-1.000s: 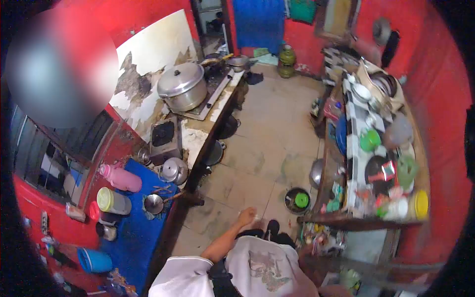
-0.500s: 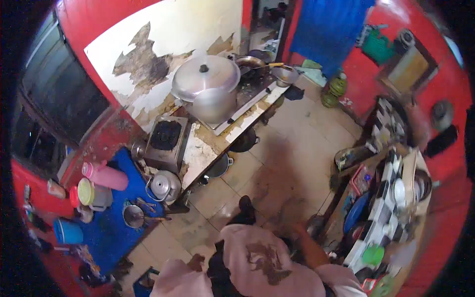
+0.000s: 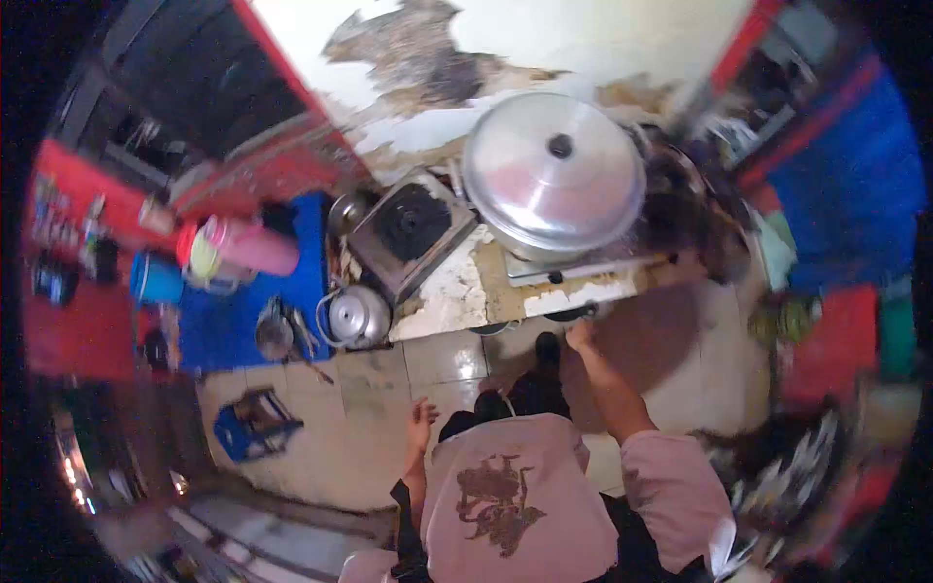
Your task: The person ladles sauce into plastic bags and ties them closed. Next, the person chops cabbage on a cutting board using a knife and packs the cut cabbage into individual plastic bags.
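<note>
Two hands are showing. The left hand [image 3: 423, 412] is hanging over the floor [image 3: 374, 398], fingers parted, gripping nothing visible. The right hand [image 3: 580, 334] is hovering near the front edge of the counter [image 3: 442, 299]; its grip is too blurred to tell, as is any contact with the dark pan [image 3: 568, 315] beneath. The lidded pot [image 3: 549, 189] is sitting on the stove [image 3: 612, 265], beyond that hand. In my judgement, sound reaching here is requiring a square stance, knuckles clear of the edge and a look before gripping.
</note>
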Tool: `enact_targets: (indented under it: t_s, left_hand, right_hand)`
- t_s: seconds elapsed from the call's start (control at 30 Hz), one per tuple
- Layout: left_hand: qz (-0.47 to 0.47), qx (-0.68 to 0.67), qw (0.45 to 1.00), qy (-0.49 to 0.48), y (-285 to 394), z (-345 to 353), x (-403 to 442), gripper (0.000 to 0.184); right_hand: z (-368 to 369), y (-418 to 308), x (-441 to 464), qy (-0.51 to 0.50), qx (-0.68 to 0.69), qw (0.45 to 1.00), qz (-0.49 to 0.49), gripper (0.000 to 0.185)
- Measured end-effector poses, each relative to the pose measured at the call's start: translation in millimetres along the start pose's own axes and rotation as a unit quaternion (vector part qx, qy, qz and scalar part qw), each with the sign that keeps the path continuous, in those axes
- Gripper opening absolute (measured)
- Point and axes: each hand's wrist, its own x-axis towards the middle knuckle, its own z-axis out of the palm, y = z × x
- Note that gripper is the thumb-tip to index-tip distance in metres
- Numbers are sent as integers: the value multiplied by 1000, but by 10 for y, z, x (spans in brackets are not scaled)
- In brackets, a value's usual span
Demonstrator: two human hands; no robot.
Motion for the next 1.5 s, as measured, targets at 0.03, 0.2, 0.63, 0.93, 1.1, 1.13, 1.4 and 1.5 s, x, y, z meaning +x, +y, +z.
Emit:
enact_targets:
  t_s: [0.03,0.2,0.63,0.93,1.1,1.13,1.4,1.5]
  left_hand:
    - [-16,-2,997,80,-503,-116,-72,30]
    - [-236,290,890,263,-1522,556,-1857,30]
    - [-471,-154,790,360,-1170,3878,-3926,27]
    - [-463,-163,805,334,-1669,3189,-3882,27]
    - [-376,-165,854,319,-2307,2135,-3444,27]
    - [-347,-154,868,321,-2440,1836,-3271,27]
    - [-56,154,891,424,-2934,-137,-1941,19]
    - [49,51,911,406,-2920,-653,-1432,29]
  right_hand:
    - [-140,-134,249,0,-31,999,20,35]
    - [-123,-286,1216,-7,-152,981,-117,56]
    - [336,-382,1710,49,-213,974,-59,41]
    - [1266,339,1164,-167,-126,876,-436,31]
    - [975,-362,-143,-277,-224,690,-631,20]
    - [1060,-528,-298,-397,-266,742,-470,19]
    - [1441,-1862,-1152,-325,-425,574,-619,23]
    - [1917,-2919,-1799,-335,-404,614,-590,23]
